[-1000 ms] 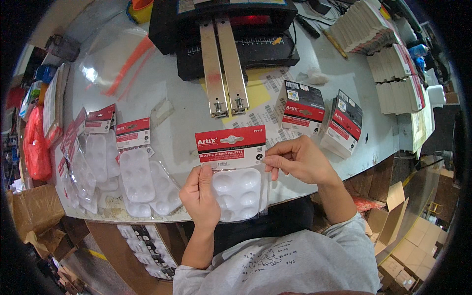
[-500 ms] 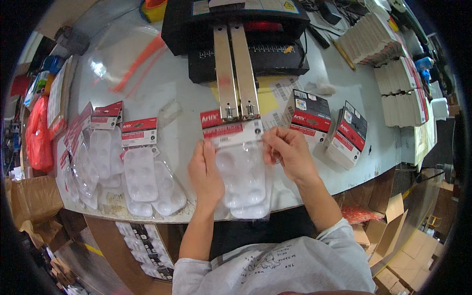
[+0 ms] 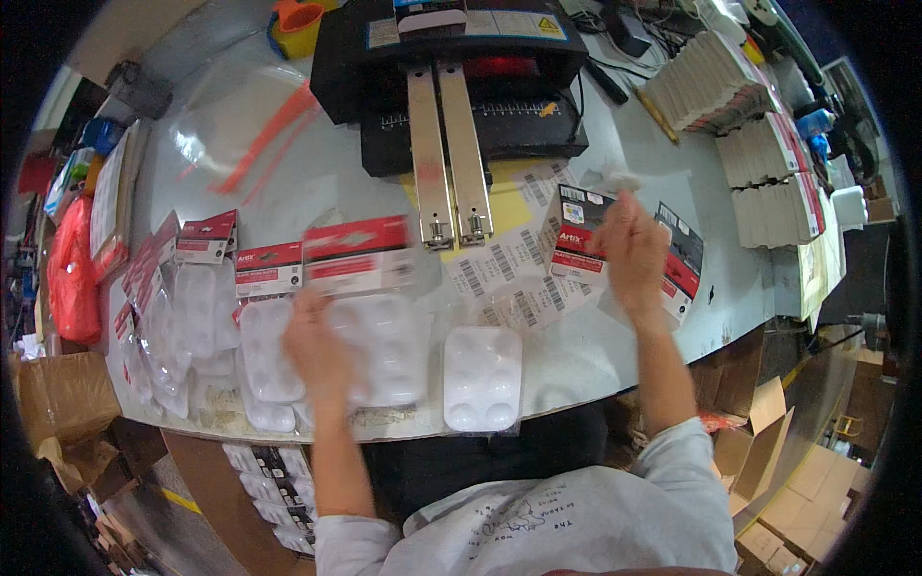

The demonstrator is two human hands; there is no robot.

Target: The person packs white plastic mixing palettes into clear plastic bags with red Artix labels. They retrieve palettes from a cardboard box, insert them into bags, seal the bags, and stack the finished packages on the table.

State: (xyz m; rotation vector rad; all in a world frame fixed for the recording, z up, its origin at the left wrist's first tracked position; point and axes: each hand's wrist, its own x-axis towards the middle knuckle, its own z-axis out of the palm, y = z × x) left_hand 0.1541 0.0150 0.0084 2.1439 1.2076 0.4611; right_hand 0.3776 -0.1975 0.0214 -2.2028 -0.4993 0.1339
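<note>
My left hand (image 3: 322, 350), smeared by motion, grips the left side of a bagged white paint palette (image 3: 389, 350) topped by a red and white header card (image 3: 357, 257). This pack overlaps other carded palettes (image 3: 269, 350) on the left. My right hand (image 3: 634, 252) is over two stacks of folded header cards, a nearer one (image 3: 578, 235) and one to its right (image 3: 684, 264); blur hides its fingertips. A bagged palette without a card (image 3: 482, 379) lies by the front edge. A black stapling machine (image 3: 451, 58) extends two metal arms (image 3: 448, 158) toward me.
More carded palettes (image 3: 197, 298) are heaped at left, near a red plastic bag (image 3: 75, 274). Barcode label sheets (image 3: 509, 274) lie under the metal arms. Tall stacks of cards (image 3: 715, 82) stand at the right back. Clear bags with orange strips (image 3: 264, 144) lie at the left back.
The carded palette has moved left from the ends of the metal arms, with my left hand on it. My right hand has let go and moved right to the card stacks. An uncarded bagged palette is uncovered.
</note>
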